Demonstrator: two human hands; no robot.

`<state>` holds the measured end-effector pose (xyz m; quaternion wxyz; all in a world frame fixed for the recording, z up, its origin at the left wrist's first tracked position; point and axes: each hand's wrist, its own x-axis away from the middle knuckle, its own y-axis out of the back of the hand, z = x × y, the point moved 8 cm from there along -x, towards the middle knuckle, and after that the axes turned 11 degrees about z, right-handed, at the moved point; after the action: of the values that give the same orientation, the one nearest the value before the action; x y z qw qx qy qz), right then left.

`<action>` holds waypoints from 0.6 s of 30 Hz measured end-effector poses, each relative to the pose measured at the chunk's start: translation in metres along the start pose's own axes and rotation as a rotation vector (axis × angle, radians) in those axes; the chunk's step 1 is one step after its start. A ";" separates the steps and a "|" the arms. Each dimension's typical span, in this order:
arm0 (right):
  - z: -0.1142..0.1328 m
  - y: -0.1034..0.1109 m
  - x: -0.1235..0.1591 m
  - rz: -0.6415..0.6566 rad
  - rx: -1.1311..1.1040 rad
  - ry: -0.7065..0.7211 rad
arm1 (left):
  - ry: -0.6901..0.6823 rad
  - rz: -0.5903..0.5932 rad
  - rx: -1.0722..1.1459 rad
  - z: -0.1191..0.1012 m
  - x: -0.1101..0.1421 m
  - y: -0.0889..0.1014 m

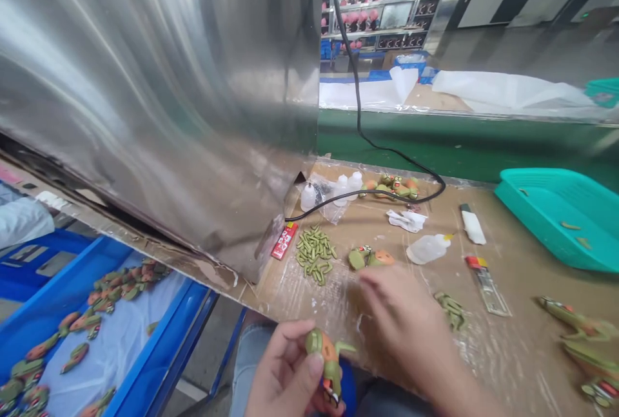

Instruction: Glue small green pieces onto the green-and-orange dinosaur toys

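Your left hand (285, 372) pinched a green-and-orange plastic dinosaur figure (326, 359) at bottom centre. Your right hand (401, 320) reached out blurred, fingers apart and holding nothing, toward the small green pieces (315, 253). Finished-looking figures filled the blue bin (145, 365) at lower left; more remained on the bench.

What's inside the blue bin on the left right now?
The blue bin holds a white liner sheet with many loose green-and-orange toy figures scattered on it. The bin's far end runs under the cardboard-covered table edge, so anything there is hidden.
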<state>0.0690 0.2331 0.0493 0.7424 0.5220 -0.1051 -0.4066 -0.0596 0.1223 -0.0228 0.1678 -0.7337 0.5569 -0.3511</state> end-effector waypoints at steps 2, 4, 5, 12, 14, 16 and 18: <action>0.019 -0.034 -0.017 0.154 0.004 0.107 | -0.008 -0.011 -0.004 -0.004 0.001 0.002; 0.021 -0.059 -0.034 0.254 0.037 0.157 | -0.018 -0.019 0.001 -0.008 0.002 0.003; 0.019 -0.067 -0.041 0.291 0.056 0.176 | -0.028 -0.027 0.003 -0.009 0.003 0.005; 0.012 -0.079 -0.050 0.448 0.044 0.232 | -0.094 -0.154 0.012 -0.017 0.003 0.024; 0.016 -0.075 -0.042 0.447 -0.032 0.190 | -0.106 -0.176 0.028 -0.018 0.001 0.027; 0.020 -0.067 -0.031 0.427 -0.154 0.130 | -0.109 -0.173 0.038 -0.018 -0.002 0.025; 0.021 -0.058 -0.018 0.399 -0.308 0.061 | -0.105 -0.140 0.054 -0.016 -0.004 0.021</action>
<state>0.0163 0.2245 0.0137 0.8816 0.3837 -0.1204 -0.2470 -0.0861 0.1220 -0.0259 0.1916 -0.7836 0.4849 -0.3380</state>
